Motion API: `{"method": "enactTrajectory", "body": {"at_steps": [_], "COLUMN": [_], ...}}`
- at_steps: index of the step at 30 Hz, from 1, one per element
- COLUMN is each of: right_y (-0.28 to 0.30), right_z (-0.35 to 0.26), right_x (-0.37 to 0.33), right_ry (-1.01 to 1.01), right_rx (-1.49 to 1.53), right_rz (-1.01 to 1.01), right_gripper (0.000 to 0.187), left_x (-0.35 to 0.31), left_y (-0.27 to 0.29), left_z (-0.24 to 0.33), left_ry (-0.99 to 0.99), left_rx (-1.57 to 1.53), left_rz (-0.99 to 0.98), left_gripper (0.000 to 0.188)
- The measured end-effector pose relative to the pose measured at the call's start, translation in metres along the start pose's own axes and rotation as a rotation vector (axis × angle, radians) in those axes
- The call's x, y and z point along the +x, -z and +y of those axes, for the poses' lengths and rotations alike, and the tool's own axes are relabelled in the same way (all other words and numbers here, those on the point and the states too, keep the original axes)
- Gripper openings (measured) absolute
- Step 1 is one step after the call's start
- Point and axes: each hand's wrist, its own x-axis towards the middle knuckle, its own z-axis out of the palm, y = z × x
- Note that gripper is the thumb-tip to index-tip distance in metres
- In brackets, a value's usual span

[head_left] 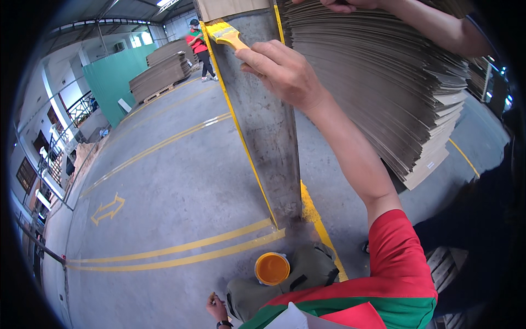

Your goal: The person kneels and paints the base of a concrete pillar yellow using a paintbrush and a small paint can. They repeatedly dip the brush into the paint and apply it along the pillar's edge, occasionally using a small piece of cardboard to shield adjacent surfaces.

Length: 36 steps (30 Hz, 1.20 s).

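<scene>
Far left, a yellow double-headed arrow (108,209) marked the concrete floor (175,181), with stacked cardboard on pallets (162,72) and another person (200,48) beyond. Low down, the left hand (217,308) hung beside the knee, fingers curled around something small that I could not make out. Just right of it stood an open can of yellow paint (272,268) at the foot of a grey steel column (262,118). Up high, the right hand (282,68) pinched the handle of a paintbrush (226,34), its yellow bristles touching the column's yellow-painted edge. Rightmost leaned a tall stack of flattened cardboard sheets (383,82), another person's arm (422,22) reaching across its top.
</scene>
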Motion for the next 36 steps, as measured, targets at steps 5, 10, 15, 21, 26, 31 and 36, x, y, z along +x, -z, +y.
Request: {"method": "enactTrajectory", "body": {"at_steps": [5, 10, 15, 21, 26, 31, 36], "right_y": [-0.01, -0.006, 0.006, 0.016, 0.015, 0.007, -0.006], "right_z": [0.007, 0.012, 0.011, 0.007, -0.002, -0.005, -0.012], "right_x": [0.004, -0.002, -0.009, -0.006, -0.004, 0.001, 0.008], "right_ry": [0.022, 0.003, -0.053, -0.083, -0.12, -0.123, -0.05], "right_rx": [-0.004, -0.088, -0.2, -0.289, -0.41, -0.389, -0.305], "right_rz": [-0.005, -0.023, -0.016, -0.03, -0.093, -0.085, -0.073], "right_gripper": [0.04, 0.039, 0.036, 0.027, 0.029, 0.029, 0.031], "left_x": [-0.001, 0.001, 0.013, -0.012, -0.013, -0.019, -0.023], "left_y": [-0.001, -0.002, 0.005, 0.012, 0.018, 0.017, 0.019], "left_z": [-0.004, -0.009, -0.012, -0.011, -0.001, 0.004, 0.012], "left_ry": [-0.033, -0.102, 0.328, 0.029, 0.021, 0.052, 0.062], "left_rx": [-0.015, 0.037, -0.066, 0.223, 0.346, 0.371, 0.371], "left_rz": [0.009, -0.026, -0.116, -0.139, -0.168, -0.157, -0.166], "left_gripper": [0.024, 0.025, 0.025, 0.035, 0.04, 0.039, 0.039]}}
